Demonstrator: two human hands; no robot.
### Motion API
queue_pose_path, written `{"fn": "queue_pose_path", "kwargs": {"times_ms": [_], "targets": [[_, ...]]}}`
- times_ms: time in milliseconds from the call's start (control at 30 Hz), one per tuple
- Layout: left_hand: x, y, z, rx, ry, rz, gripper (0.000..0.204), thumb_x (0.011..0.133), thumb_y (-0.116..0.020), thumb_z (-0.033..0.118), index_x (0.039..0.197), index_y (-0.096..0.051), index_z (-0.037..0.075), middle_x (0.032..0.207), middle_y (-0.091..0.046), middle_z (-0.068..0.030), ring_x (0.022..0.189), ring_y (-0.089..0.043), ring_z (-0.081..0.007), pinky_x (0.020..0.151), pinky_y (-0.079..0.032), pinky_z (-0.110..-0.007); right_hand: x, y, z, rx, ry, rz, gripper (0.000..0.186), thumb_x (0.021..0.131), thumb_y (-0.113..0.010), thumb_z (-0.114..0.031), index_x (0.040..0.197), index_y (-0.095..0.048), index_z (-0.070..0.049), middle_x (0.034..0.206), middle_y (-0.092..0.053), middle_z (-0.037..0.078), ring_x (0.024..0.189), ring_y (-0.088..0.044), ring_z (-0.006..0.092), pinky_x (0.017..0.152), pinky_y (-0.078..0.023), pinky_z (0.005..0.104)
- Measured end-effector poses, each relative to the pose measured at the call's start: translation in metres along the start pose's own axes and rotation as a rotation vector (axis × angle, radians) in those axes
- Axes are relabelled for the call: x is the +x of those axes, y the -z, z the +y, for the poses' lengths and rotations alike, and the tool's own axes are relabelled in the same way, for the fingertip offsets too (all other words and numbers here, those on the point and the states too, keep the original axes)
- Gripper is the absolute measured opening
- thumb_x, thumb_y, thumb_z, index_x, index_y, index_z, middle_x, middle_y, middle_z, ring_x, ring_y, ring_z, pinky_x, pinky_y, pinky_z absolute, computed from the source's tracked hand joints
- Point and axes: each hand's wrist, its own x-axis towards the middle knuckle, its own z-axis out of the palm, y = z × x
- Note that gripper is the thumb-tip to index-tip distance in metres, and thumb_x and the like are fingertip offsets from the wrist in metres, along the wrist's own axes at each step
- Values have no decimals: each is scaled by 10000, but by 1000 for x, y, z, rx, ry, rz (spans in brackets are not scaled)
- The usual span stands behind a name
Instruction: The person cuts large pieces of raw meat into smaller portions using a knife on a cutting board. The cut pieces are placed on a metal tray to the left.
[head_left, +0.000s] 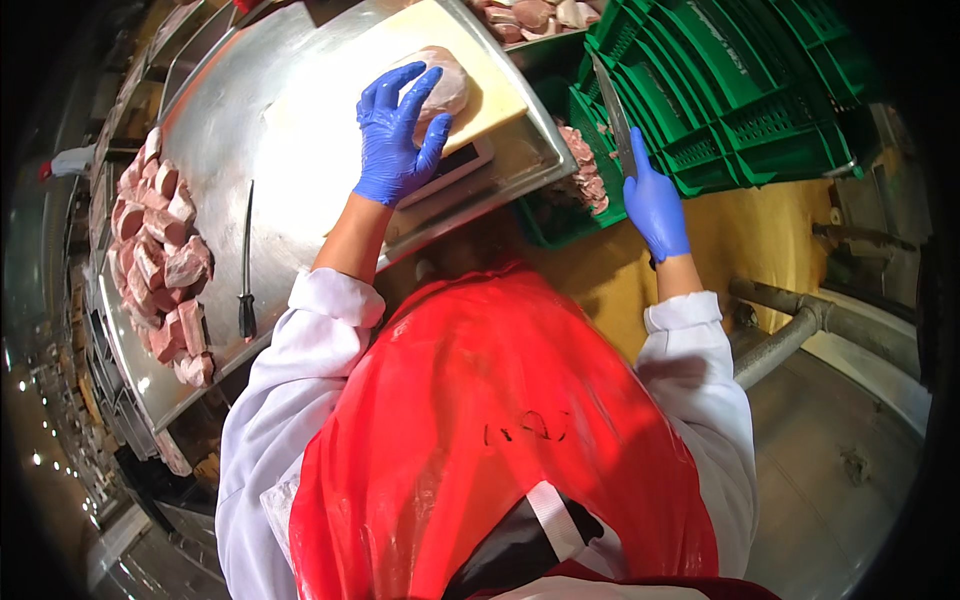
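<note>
A pale pink piece of raw meat [452, 88] lies on the cream cutting board [500, 108]. Over its near left side rests my blue-gloved left hand [392, 150], fingers spread and thumb apart, touching the meat without closing round it. Out to the right, my blue-gloved right hand [655, 210] is wrapped round the handle of a long knife [614, 112]. The blade points away from me, above a green crate [545, 232] with meat trimmings [588, 172] in it. The fingers hide most of the handle.
Chunks of meat [160, 260] are heaped on the left of the steel table [300, 210], near a black-handled sharpening steel [247, 290]. More meat [530, 15] sits beyond the board. Green crates [740, 100] stand at far right, a metal pipe rail [790, 335] nearer.
</note>
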Motion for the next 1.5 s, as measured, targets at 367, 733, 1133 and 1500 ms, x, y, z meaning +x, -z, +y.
{"fn": "queue_pose_path", "kwargs": {"times_ms": [367,733,1133,1500], "targets": [[-54,64,-83,-6,336,769,448,1079,-400,288,1345,-488,-62,1343,-512,-184,1273,-475,-305,1120,-319,-416,48,-39,-223,121,620,140,766,921,-558,-145,1598,-248,-322,758,-615,154,549,-619,365,528,-535,485],[-106,78,-96,-14,475,836,428,1081,-410,282,1313,-510,-64,1306,-547,-185,1236,-506,-300,1101,-346,-423,70,-63,-279,145,595,81,818,892,-553,-109,1616,-176,-167,736,-642,192,637,-678,395,607,-563,502],[-76,62,-107,-268,555,773,295,1027,-515,164,1258,-573,-10,1206,-624,-120,1094,-574,-195,962,-438,-324,-42,-48,-225,-39,382,-265,825,890,-538,-58,1617,-162,-153,768,-636,211,613,-653,397,570,-547,511],[-61,-7,-90,-375,740,193,139,828,-683,111,947,-658,44,888,-625,-98,740,-620,-200,706,-530,-320,-43,16,-227,511,98,-33,747,934,-511,-39,1610,-205,-124,610,-519,153,501,-500,284,551,-456,385]]}}
